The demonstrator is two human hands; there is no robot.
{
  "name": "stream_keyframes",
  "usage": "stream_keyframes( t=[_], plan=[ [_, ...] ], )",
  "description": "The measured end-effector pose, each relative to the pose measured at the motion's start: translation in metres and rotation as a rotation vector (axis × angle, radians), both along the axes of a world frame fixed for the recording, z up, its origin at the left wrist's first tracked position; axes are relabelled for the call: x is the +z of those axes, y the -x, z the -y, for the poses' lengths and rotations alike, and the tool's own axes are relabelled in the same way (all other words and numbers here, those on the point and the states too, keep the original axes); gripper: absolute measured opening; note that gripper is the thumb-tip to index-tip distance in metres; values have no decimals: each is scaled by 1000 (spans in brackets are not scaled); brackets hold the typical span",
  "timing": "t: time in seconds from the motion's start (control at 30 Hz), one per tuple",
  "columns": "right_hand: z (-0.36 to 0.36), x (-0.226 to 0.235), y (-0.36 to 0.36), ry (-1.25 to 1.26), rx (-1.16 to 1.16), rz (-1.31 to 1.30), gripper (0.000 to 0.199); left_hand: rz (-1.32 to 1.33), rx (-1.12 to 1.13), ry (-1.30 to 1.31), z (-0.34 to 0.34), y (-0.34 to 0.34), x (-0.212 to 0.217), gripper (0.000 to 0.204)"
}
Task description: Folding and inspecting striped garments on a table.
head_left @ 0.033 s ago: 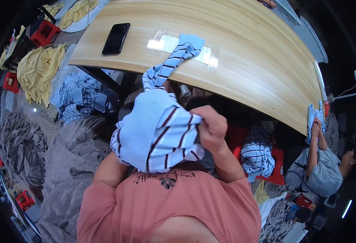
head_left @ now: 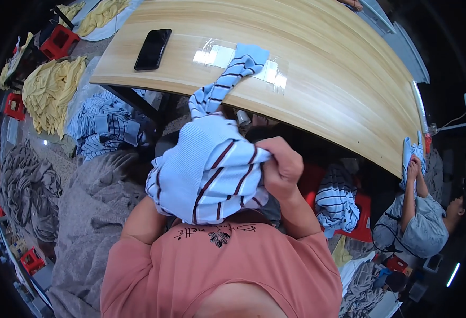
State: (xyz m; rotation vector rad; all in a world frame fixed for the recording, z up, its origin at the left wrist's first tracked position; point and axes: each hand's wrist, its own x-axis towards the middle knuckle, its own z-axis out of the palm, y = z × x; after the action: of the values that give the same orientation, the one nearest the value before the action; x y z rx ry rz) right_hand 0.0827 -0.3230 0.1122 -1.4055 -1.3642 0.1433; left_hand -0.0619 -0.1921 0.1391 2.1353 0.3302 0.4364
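A light blue knit garment (head_left: 212, 175) with dark and white stripes and a wide ribbed band is bunched in front of my chest. My right hand (head_left: 283, 167) is closed on its right edge, pinching the fabric and drawing it taut. My left forearm (head_left: 147, 220) goes in under the left side of the garment, and the cloth hides that hand and its fingers. From the top of the bundle a narrow striped part of the garment runs up over the table edge, its light blue ribbed end lying on the tabletop.
A wooden table (head_left: 339, 69) stands ahead, with a black phone (head_left: 153, 49) and clear tape over white paper (head_left: 220, 55). Striped garments (head_left: 106, 124) and grey cloth (head_left: 98, 212) are heaped at left. A red stool (head_left: 361, 214) bears more knitwear. Another person (head_left: 421, 217) works at far right.
My right hand has shifted slightly to the right, drawing the garment's edge along with it. The bundle has tilted a little.
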Motion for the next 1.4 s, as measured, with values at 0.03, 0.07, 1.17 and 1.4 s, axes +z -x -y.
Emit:
stream_keyframes(
  t=[0.03, 0.07, 1.17, 1.4],
  plan=[
    [-2, 8, 4, -87, -64, 6, 36, -18, -16, -107, 2, -15, -9, 40],
    [-6, 11, 8, -79, -71, 7, 36, -34, -32, -214, 2, -28, -14, 38],
    [-1, 30, 41, 289, 950, 184, 16, 308, 412, -563, -50, -13, 18, 37],
    [11, 7, 25, 136, 173, -472, 55, 84, 73, -855, -8, 9, 50, 40]
  ],
)
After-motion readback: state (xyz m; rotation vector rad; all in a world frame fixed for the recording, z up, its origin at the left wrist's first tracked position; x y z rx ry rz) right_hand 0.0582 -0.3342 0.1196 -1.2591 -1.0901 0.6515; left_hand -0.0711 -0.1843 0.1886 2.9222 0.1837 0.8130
